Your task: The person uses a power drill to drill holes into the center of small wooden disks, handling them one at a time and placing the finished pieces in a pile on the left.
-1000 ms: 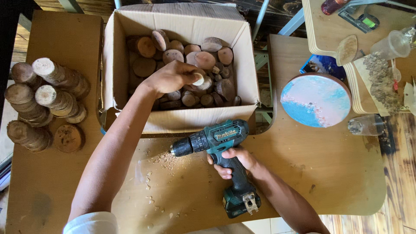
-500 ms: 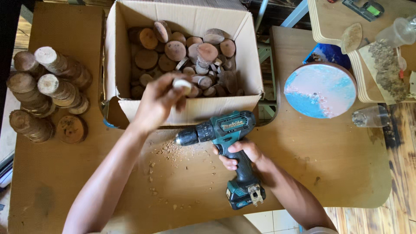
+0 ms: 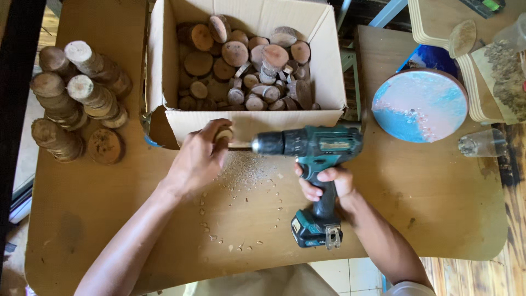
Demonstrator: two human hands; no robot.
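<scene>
Wood slice (image 3: 223, 134) being pinched in left hand (image 3: 197, 159), just in front of box (image 3: 249, 121) near tabletop's (image 3: 109, 219) far edge; right hand (image 3: 326, 183) gripping drill (image 3: 312, 151) handle, bit touching slice; shavings (image 3: 246, 175) lying beneath; slice stacks (image 3: 71, 98) sitting at far-left corner

Wooden table (image 3: 449, 219), cardboard box (image 3: 249, 121), shavings (image 3: 246, 170)

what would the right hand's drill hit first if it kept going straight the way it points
The drill in the right hand points left; its bit meets the small wood slice pinched in the left hand.
</scene>
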